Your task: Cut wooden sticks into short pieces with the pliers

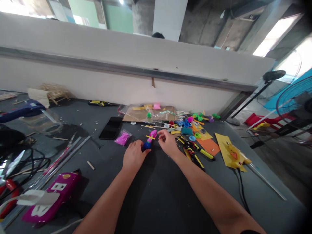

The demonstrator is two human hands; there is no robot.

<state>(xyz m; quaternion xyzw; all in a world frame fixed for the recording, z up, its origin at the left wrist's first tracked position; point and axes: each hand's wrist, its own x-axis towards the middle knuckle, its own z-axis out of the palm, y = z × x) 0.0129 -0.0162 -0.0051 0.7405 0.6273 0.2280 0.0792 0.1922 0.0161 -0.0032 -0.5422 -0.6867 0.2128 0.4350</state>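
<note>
A small craft piece lies on the dark table: a blue lump (146, 146) at its near end, a pink lump (153, 133) at the far end, and a thin yellow stick (150, 137) across it. My left hand (133, 156) is curled round the blue end. My right hand (168, 141) is pinched just right of the pink end, with something too small to make out between its fingertips.
A black phone (111, 128) and a pink bag (122, 138) lie to the left. A cardboard sheet (138, 115), coloured caps, pliers (193, 156), orange paper (209, 146) and yellow paper (230, 151) crowd the right. A magenta power strip (52, 198) and cables sit at the near left.
</note>
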